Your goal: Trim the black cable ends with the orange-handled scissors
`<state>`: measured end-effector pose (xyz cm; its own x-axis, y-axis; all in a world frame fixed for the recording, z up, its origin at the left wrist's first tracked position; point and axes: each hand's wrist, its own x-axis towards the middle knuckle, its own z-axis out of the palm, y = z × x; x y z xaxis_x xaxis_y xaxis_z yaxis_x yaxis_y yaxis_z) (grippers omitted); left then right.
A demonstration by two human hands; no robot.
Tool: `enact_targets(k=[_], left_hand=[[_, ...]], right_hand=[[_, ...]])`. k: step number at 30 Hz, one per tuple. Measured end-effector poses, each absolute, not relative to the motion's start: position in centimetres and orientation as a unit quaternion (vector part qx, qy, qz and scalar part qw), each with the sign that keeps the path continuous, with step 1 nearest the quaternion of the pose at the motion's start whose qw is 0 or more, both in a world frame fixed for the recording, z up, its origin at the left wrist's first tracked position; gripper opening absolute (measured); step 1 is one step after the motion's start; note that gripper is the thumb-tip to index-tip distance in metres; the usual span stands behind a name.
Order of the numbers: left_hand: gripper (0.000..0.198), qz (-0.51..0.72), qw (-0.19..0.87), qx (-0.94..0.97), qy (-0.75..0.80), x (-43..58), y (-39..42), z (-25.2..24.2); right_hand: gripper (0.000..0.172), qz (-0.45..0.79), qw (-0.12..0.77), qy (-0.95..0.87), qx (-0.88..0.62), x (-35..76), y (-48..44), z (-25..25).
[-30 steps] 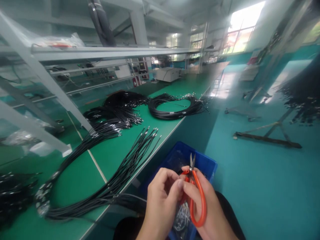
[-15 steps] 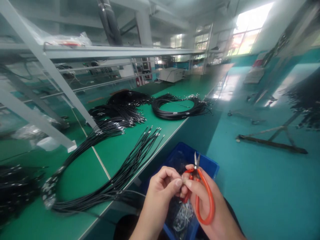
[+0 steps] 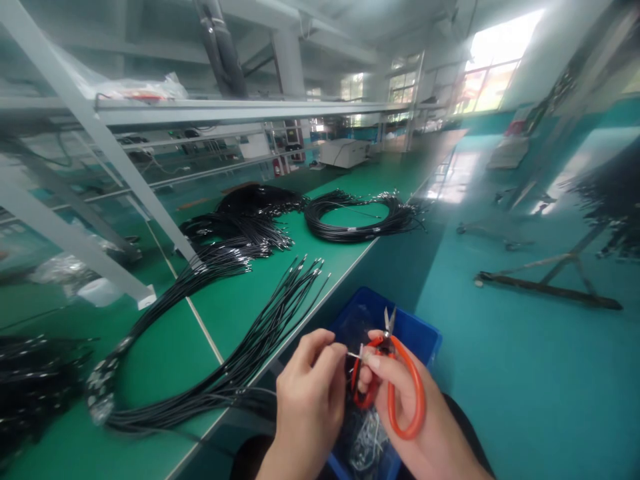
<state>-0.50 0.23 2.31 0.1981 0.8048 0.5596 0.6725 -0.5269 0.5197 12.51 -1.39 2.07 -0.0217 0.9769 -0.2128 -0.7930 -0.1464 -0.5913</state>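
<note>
My left hand (image 3: 311,390) is closed in a pinch, with a thin pale piece (image 3: 354,355) sticking out of its fingertips towards the other hand. My right hand (image 3: 400,400) keeps a pair of orange-handled scissors (image 3: 419,393) in its palm, blades pointing up and slightly parted. Its thumb and forefinger also pinch something small and whitish where the pale piece ends; its kind is too small to tell. Both hands are above a blue bin (image 3: 434,339) containing clear plastic bits and thin pale strips (image 3: 369,440).
On the green table (image 3: 165,353), a bent bundle of black cables (image 3: 265,327) lies to my left, its tips towards the table edge. Further back are a coiled cable bundle (image 3: 350,233) and more cable heaps (image 3: 260,200). A shelf frame (image 3: 135,180) rises at left; a stand (image 3: 550,287) is on the floor at right.
My left fingertips have drawn a little left, away from my right ones, and the thin pale piece now shows between them. The scissors have shifted slightly left, still in my right hand.
</note>
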Motion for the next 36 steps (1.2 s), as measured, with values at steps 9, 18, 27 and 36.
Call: enact_targets(k=[9,18,27,36], left_hand=[[0.004,0.433,0.520,0.578,0.457,0.4,-0.3,2.8],[0.018,0.460,0.562,0.519,0.452,0.1,-0.1,1.9],[0.019,0.465,0.542,0.517,0.471,0.1,-0.1,1.4],[0.016,0.452,0.540,0.533,0.470,0.2,-0.1,1.7]], right_hand=[[0.021,0.687,0.652,-0.139,-0.288,11.9,-0.9,2.1],[0.032,0.628,0.660,-0.199,-0.360,11.7,-0.4,2.5],[0.031,0.476,0.672,-0.319,-0.469,12.2,-0.8,1.6],[0.032,0.238,0.607,-0.544,-0.528,12.5,-0.5,-0.1]])
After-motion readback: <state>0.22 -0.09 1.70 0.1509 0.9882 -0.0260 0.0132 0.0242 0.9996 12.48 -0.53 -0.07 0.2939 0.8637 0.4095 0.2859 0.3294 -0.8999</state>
